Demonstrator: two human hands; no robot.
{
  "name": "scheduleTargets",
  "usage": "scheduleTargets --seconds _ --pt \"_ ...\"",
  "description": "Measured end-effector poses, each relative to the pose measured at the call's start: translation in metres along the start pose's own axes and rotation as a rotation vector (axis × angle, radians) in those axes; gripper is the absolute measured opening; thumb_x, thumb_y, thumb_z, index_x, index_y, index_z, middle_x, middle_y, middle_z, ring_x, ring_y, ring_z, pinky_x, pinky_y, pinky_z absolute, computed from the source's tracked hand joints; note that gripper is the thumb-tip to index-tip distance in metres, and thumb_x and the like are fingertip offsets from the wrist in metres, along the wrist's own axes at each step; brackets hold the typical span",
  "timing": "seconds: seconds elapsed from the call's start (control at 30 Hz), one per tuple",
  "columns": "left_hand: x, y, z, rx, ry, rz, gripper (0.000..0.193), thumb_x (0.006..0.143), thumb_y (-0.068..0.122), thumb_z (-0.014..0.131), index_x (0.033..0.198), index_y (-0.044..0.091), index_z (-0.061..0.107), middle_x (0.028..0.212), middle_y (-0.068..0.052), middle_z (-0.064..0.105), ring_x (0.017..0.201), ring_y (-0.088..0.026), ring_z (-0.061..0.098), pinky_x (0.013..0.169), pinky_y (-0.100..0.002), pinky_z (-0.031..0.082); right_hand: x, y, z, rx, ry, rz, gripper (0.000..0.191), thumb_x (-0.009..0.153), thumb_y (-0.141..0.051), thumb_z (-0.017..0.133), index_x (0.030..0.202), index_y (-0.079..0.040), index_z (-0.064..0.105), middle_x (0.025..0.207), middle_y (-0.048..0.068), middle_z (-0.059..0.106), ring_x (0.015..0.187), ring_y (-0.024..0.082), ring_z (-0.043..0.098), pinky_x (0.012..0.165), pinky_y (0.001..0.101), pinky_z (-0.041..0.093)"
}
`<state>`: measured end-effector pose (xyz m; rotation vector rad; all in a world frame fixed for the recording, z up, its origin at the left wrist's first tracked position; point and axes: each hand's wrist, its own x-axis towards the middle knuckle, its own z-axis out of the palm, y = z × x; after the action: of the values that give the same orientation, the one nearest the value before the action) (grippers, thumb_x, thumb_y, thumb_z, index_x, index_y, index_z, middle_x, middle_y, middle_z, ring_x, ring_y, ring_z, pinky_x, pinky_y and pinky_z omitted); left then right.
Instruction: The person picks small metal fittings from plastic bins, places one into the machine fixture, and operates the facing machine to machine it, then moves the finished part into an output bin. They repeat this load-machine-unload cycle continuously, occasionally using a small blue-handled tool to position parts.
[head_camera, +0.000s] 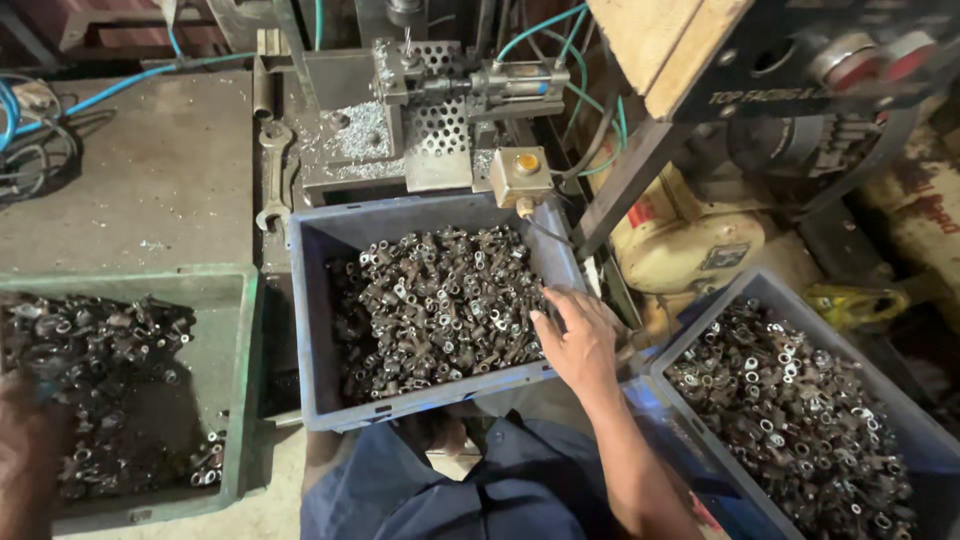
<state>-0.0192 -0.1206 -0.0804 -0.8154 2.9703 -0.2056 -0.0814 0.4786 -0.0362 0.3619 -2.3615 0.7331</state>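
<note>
Grimy workshop, concrete floor. Right hand (580, 345) rests on small metal parts (440, 300) at near right corner of middle blue crate (320, 330), fingers (548, 325) spread flat, pointing far-left. Left hand (28, 460) blurred near green crate (245, 400), fingers unclear. Another blue crate (900, 400) right. Far: drilling fixture (440, 100), wrench (275, 170), yellow push-button box (520, 170).

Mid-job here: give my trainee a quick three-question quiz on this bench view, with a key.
1. True or false: the right hand rests inside the middle blue crate.
2. Which bin is nearest the left hand? A green bin B right blue crate C yellow box
3. What tool lies on the bench behind the middle crate?

Key: 1 true, on the small metal parts; 2 A; 3 a spanner.
</note>
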Motion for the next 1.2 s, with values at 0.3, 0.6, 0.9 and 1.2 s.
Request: scheduleTargets --seconds 0.3,0.6,0.9,1.2 --pt "0.008 -0.015 0.032 0.075 -0.115 0.004 0.020 0.100 0.011 0.076 0.120 0.007 0.076 0.110 -0.014 0.076 0.093 -0.024 0.072 0.084 -0.035 0.056 -0.002 -0.002 0.000 -0.044 -0.060 0.027 0.030 0.088 -0.018 0.075 0.113 -0.004 0.071 0.113 0.013 0.074 0.104 0.032 0.069 0.091 0.0413 0.054" --pt "-0.002 -0.004 0.026 0.058 -0.119 0.009 0.015 0.102 0.012 0.077 0.116 0.008 0.076 0.106 -0.010 0.077 0.089 -0.019 0.072 0.081 -0.032 0.057 -0.005 0.001 0.002 -0.042 -0.055 0.024 0.029 0.088 -0.018 0.075 0.113 -0.004 0.071 0.112 0.013 0.074 0.103 0.032 0.069 0.091 0.0418 0.054" --pt "-0.036 0.030 -0.031 -0.421 0.264 0.093 0.010 0.103 0.014 0.077 0.112 0.009 0.076 0.101 -0.006 0.077 0.086 -0.015 0.073 0.078 -0.029 0.057 -0.008 -0.013 0.000 0.207 -0.060 0.117 0.029 0.090 -0.017 0.075 0.116 -0.004 0.071 0.115 0.012 0.075 0.107 0.026 0.072 0.093 0.0371 0.056" --pt "-0.135 0.242 -0.149 -0.751 0.610 0.800 0.020 0.072 0.006 0.074 0.090 0.014 0.073 0.088 -0.004 0.073 0.081 -0.026 0.068 0.082 -0.042 0.052 -0.021 -0.100 0.029 0.756 -0.289 0.307 0.054 0.086 -0.010 0.075 0.136 -0.002 0.057 0.119 0.010 0.073 0.099 0.015 0.072 0.084 0.0288 0.058"
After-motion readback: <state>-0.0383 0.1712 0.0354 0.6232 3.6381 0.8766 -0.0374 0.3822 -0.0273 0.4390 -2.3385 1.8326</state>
